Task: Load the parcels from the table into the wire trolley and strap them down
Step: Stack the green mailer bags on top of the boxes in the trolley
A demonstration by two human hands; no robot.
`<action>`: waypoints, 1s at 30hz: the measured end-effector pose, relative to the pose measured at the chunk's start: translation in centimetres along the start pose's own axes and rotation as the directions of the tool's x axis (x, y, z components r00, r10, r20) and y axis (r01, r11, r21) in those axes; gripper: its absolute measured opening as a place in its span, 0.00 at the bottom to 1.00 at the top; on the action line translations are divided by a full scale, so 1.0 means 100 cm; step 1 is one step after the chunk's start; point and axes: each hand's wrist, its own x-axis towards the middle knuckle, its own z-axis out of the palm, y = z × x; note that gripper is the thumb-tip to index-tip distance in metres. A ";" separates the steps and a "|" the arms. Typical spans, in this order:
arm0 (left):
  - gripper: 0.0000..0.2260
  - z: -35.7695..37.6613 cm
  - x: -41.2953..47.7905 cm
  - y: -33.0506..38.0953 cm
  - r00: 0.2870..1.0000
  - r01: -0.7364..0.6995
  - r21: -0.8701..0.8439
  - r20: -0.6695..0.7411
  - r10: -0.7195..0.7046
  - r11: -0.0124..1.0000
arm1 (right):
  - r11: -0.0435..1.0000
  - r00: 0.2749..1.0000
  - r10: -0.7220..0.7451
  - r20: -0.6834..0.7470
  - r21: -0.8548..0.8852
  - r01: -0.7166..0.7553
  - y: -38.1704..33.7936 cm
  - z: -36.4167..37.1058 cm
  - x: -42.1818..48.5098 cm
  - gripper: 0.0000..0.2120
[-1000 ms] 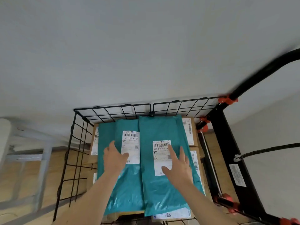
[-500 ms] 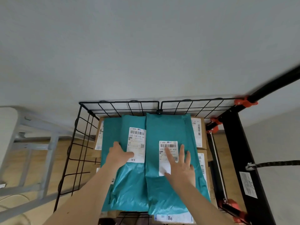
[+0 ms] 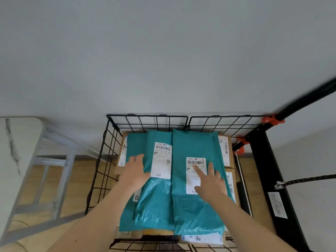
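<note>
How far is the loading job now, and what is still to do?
Loading looks mostly done: cardboard boxes fill the wire trolley, with two teal mailer bags on top. In hand: the left hand and right hand lie flat and open on the bags, seemingly pressing them down. Left: strapping. The black cord hangs at the side, not over the parcels.

the left teal bag [image 3: 154, 179] carries a white label [image 3: 162, 160] with a barcode and the number 120-128-l08-130; two printed characters stand at its foot. the right teal bag [image 3: 196, 188] has a label [image 3: 195, 174] with a barcode and 270-2…01-410, the middle digits hidden by a finger of the right hand [image 3: 211, 182]. labels on the boxes [image 3: 225, 151] beneath and the sticker [image 3: 277, 205] on the black frame are too blurred to read.
</note>
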 end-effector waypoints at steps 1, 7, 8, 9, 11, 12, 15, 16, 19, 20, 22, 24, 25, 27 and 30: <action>0.29 -0.005 -0.005 -0.005 1.000 -0.017 -0.002 0.007 0.017 1.000 | 1.000 1.000 0.009 -0.010 0.007 -0.009 -0.001 -0.001 -0.005 0.35; 0.23 -0.040 -0.041 -0.044 0.995 -0.090 -0.085 0.027 0.092 0.992 | 0.996 0.996 0.061 -0.059 0.063 -0.058 -0.024 0.004 -0.050 0.32; 0.22 -0.046 -0.049 -0.051 0.993 -0.111 -0.087 0.015 0.113 0.990 | 0.996 0.996 0.062 -0.069 0.075 -0.057 -0.033 0.002 -0.057 0.31; 0.21 -0.052 -0.058 -0.059 0.991 -0.134 -0.089 -0.003 0.134 0.987 | 0.994 0.995 0.058 -0.082 0.092 -0.051 -0.044 0.000 -0.066 0.30; 0.20 -0.065 -0.078 -0.075 0.983 -0.181 -0.085 -0.051 0.177 0.980 | 0.990 0.993 0.037 -0.115 0.142 -0.021 -0.069 -0.006 -0.082 0.28; 0.18 -0.073 -0.090 -0.083 0.976 -0.208 -0.079 -0.085 0.201 0.975 | 0.984 0.990 0.024 -0.139 0.177 0.001 -0.083 -0.008 -0.091 0.27; 0.16 -0.098 -0.128 -0.112 0.933 -0.314 -0.083 -0.211 0.291 0.946 | 0.959 0.974 -0.035 -0.226 0.265 0.096 -0.132 -0.009 -0.122 0.24; 0.15 -0.107 -0.141 -0.123 0.917 -0.344 -0.094 -0.249 0.312 0.934 | 0.949 0.963 -0.056 -0.262 0.287 0.134 -0.150 -0.008 -0.132 0.23; 0.14 -0.130 -0.179 -0.164 0.872 -0.403 -0.120 -0.351 0.341 0.907 | 0.897 0.920 -0.109 -0.378 0.361 0.254 -0.209 -0.004 -0.167 0.20; 0.14 -0.136 -0.191 -0.181 0.860 -0.411 -0.120 -0.379 0.341 0.904 | 0.882 0.904 -0.126 -0.408 0.371 0.291 -0.230 -0.003 -0.178 0.20; 0.13 -0.146 -0.213 -0.218 0.839 -0.418 -0.126 -0.434 0.329 0.900 | 0.856 0.873 -0.172 -0.457 0.368 0.362 -0.270 0.001 -0.198 0.19; 0.13 -0.156 -0.234 -0.255 0.816 -0.417 -0.135 -0.490 0.305 0.899 | 0.832 0.843 -0.225 -0.489 0.354 0.428 -0.309 0.007 -0.215 0.18; 0.13 -0.161 -0.244 -0.273 0.807 -0.409 -0.135 -0.516 0.288 0.903 | 0.819 0.829 -0.255 -0.498 0.345 0.459 -0.328 0.010 -0.221 0.18; 0.13 -0.170 -0.261 -0.309 0.793 -0.378 -0.131 -0.558 0.247 0.917 | 0.788 0.813 -0.315 -0.490 0.342 0.512 -0.365 0.015 -0.233 0.18; 0.13 -0.181 -0.285 -0.359 0.782 -0.308 -0.158 -0.603 0.155 0.938 | 0.746 0.796 -0.403 -0.451 0.341 0.571 -0.416 0.024 -0.249 0.17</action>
